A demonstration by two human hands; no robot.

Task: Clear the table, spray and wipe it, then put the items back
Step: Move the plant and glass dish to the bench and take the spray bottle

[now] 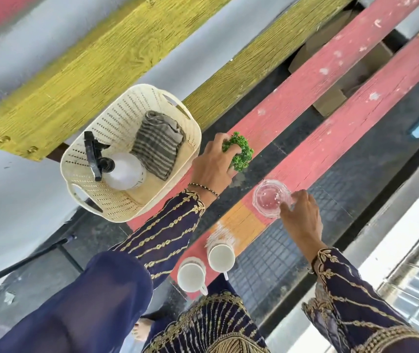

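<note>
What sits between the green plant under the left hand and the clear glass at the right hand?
Nothing sits there in the head view: between the green plant and the clear glass there is only a dark gap between planks and bare pink plank.

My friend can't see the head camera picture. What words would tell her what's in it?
A person's left hand grips a small green plant while the right hand holds a clear glass, above red slats. A cream basket holds a spray bottle and striped cloth; two white cups sit nearer.

Navy sleeves (167, 230) with gold leaf embroidery; beaded bracelet (203, 190) on the left wrist
</note>
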